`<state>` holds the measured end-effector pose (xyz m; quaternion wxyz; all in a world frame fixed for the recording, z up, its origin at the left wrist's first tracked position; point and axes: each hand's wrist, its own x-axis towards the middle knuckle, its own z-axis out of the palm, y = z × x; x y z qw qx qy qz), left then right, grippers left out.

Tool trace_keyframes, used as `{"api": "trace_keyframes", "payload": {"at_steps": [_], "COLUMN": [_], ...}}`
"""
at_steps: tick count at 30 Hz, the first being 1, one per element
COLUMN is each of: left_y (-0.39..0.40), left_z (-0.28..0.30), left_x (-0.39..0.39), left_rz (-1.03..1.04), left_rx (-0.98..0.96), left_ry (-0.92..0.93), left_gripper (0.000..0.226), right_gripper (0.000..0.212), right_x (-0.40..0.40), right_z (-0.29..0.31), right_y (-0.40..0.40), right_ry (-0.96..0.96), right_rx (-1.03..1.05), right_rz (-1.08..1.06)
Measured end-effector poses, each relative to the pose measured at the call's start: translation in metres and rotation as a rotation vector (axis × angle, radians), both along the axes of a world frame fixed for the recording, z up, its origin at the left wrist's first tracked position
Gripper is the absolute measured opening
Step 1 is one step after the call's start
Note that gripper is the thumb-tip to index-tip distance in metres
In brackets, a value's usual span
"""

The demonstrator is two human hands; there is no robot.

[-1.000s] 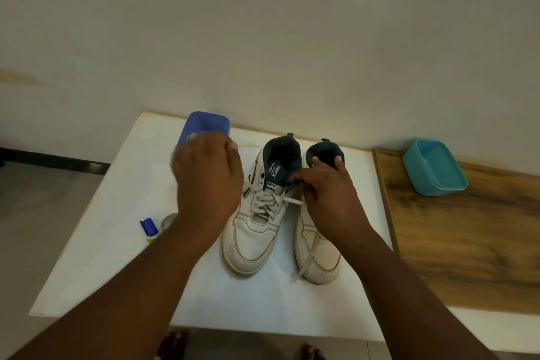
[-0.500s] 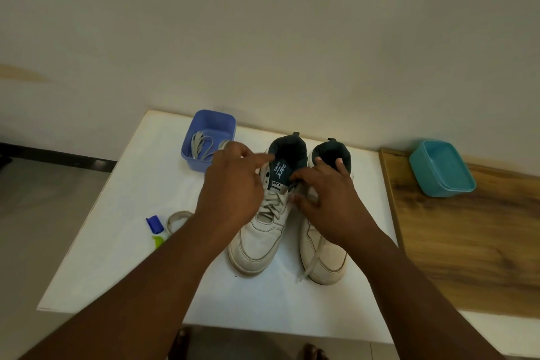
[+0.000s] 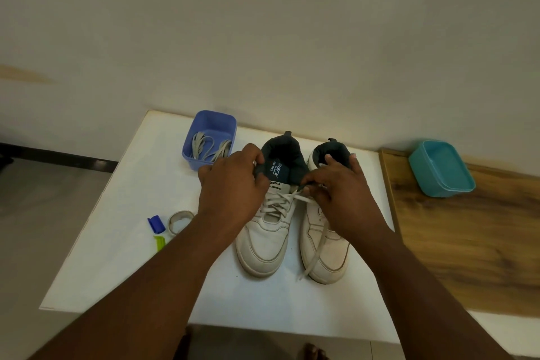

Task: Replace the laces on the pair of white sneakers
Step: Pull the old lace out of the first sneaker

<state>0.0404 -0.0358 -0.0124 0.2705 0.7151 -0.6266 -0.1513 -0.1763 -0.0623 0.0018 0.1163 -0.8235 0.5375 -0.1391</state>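
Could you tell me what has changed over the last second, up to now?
The left hand moved right from in front of the purple tub to the left sneaker and took a grip on its tongue, uncovering the laces in the tub. The right hand stayed by the right sneaker, pinching the lace end. Sneakers, teal tub and tape roll kept their places.

Left hand [image 3: 230,184] grips the left sneaker's [image 3: 267,231] tongue [image 3: 273,170], right hand [image 3: 340,193] pinches its lace [image 3: 287,199]; spare laces [image 3: 209,147] in purple tub [image 3: 217,123].
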Motion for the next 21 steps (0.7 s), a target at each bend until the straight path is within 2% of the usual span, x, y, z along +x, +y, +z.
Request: {"api": "trace_keyframes", "payload": {"at_steps": [5,9,12,15,18,21], "left_y": [0.001,-0.003,-0.004,-0.005,-0.003,-0.002], "left_z": [0.002,0.002,0.002,0.002,0.001,0.000], "left_x": [0.001,0.003,0.001,0.002,0.004,0.003], "left_rz": [0.049,0.050,0.064,0.073,0.080,0.083], "left_rx": [0.104,0.164,0.165,0.182,0.174,0.162], "left_ry": [0.176,0.267,0.344,0.367,0.354,0.368], "left_gripper": [0.029,0.033,0.038,0.042,0.034,0.029], "right_gripper": [0.016,0.031,0.024,0.015,0.010,0.011], "right_x": [0.012,0.033,0.046,0.051,0.043,0.030], "right_z": [0.002,-0.002,-0.013,-0.016,-0.009,0.000], "right_y": [0.007,0.018,0.026,0.029,0.028,0.029], "right_ry": [0.013,0.043,0.085,0.024,0.001,-0.093], "right_rx": [0.032,0.024,-0.024,-0.054,-0.092,-0.083], "right_rz": [-0.067,-0.056,0.015,-0.004,-0.085,-0.254]}}
